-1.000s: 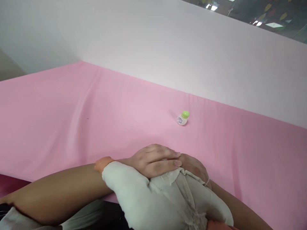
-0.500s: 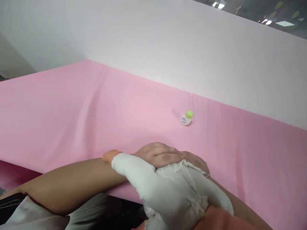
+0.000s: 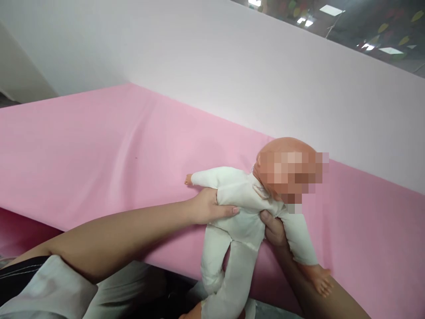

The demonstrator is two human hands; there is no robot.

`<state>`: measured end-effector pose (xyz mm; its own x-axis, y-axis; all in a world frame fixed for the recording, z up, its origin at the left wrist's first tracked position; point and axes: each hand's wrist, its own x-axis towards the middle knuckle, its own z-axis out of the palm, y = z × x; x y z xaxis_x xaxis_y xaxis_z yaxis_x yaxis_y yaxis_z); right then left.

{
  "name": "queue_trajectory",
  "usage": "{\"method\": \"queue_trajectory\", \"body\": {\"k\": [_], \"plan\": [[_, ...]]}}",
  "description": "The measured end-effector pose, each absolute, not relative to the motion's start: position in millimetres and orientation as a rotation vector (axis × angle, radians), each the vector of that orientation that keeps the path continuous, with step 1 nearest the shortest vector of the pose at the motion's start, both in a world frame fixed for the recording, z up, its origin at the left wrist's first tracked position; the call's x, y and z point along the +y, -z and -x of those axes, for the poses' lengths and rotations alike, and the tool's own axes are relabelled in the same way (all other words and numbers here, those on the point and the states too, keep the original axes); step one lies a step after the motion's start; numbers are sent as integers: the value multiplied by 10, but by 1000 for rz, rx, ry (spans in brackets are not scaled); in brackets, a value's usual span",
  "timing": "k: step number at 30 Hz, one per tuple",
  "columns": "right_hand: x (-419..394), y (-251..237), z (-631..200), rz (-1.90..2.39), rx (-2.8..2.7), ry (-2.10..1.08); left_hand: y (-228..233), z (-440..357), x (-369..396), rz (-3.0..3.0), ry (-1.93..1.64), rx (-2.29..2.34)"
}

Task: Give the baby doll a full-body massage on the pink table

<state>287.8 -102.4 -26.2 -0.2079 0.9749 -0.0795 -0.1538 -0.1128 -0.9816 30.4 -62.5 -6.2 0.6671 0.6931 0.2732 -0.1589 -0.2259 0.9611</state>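
Observation:
A baby doll [image 3: 241, 230] with a white cloth body and a bald plastic head is held up in front of me, its head toward the far side. My left hand [image 3: 212, 207] grips its torso from the left, thumb across the belly. From the other side my right hand [image 3: 274, 226] clasps the torso, thumb on the front below the chest. The fingers of both hands are mostly hidden behind the doll. Its arms stick out to the sides and its legs hang toward me.
A pink cloth [image 3: 166, 146] covers the table, with soft folds at the left. Behind it rises a pale wall [image 3: 186, 57], topped by a dark glass pane [image 3: 358, 31] with reflected lights. My own clothed legs [image 3: 116, 292] are below the table's front edge.
The doll has been raised and turned, so its head now points away and its front shows. My hands have parted to its two sides. The small green-capped bottle is now hidden behind the doll.

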Motion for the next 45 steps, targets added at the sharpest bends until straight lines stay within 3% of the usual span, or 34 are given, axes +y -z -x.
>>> {"method": "queue_trajectory", "body": {"k": [3, 8, 16, 22, 26, 31, 34, 38, 41, 45], "plan": [[-1033, 264, -2824, 999, -1146, -1359, 44, -337, -625, -1425, -794, 504], [-956, 203, -2815, 1055, -966, -1565, 71, -345, -585, -1342, -833, 786], [-776, 327, -2898, 1117, -979, -1513, 115, -286, -393, -1441, -776, 909], [-737, 206, -2985, 1806, -1501, -950, 72, -148, -225, -1734, -603, 1178], [-661, 184, -2970, 1837, -1682, -658, 61, -104, -130, -1974, -528, 1470], [-653, 186, -2940, 1834, -1745, -516, -41, -77, -150, -2217, -431, 1657], [-727, 158, -2900, 1776, -1792, -377, -130, -71, -258, -2424, -479, 1573], [-854, 124, -2850, 1379, -1999, -246, -212, -68, -421, -2648, -541, 1068], [-917, 98, -2852, 1146, -2181, -277, -228, -34, -475, -2641, -512, 845], [-937, 72, -2881, 1183, -2297, -389, -140, 35, -459, -2672, -391, 772]]}}
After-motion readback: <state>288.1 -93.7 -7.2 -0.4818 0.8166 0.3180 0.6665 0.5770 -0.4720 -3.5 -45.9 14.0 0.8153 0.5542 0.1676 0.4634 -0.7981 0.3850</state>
